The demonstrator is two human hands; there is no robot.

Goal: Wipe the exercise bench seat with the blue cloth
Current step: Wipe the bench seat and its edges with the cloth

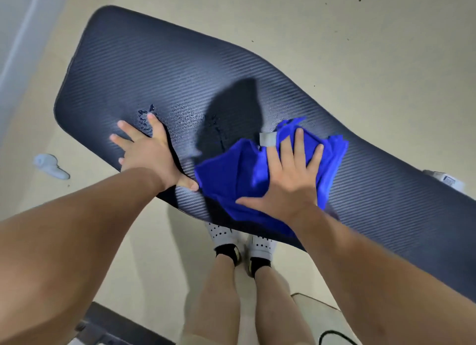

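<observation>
The exercise bench seat (144, 69) is a long dark ribbed pad that runs from the upper left to the lower right. A crumpled blue cloth (239, 174) lies on its near edge with a grey tag on top. My right hand (288, 174) presses flat on the cloth, fingers spread. My left hand (149, 151) rests flat on the bare pad just left of the cloth, fingers apart and holding nothing. Water droplets (145, 113) and a wet patch sit on the pad beyond my left fingertips.
A pale spray bottle (50, 165) lies on the beige floor left of the bench. My feet in white shoes (224, 235) stand under the bench's near edge. A black cable (332, 335) curls at the bottom right. A grey frame part (103, 326) shows at the bottom left.
</observation>
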